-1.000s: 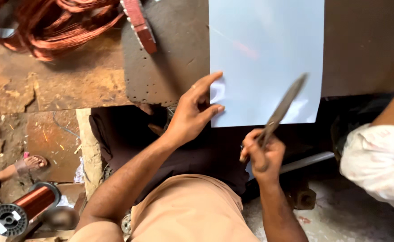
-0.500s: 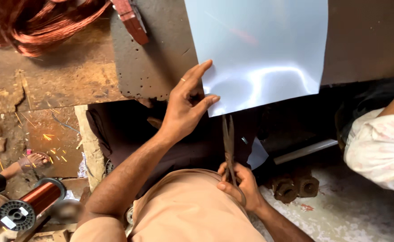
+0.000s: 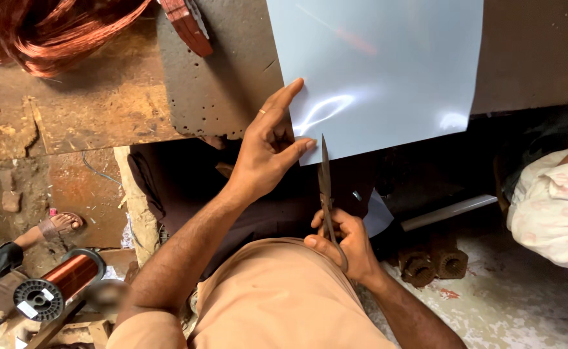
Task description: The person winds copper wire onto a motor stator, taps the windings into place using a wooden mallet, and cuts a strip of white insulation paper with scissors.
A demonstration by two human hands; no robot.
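Getting ready to cut the big, shiny, pale blue sheet [image 3: 381, 71].

The left hand [image 3: 267, 152] pinches the sheet's bottom corner, which hangs off the dark, worn surface [image 3: 219, 77]. The right hand [image 3: 345, 242] is closed around dark metal scissors [image 3: 326, 187], tips up just under the edge. The blades need to open and meet that edge.

Sheet [image 3: 387, 77] on bench [image 3: 219, 84]; scissors [image 3: 326, 187] below; spool [image 3: 57, 287] far left.

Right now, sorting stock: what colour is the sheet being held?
Pale grey-white, glossy sheet; head view.
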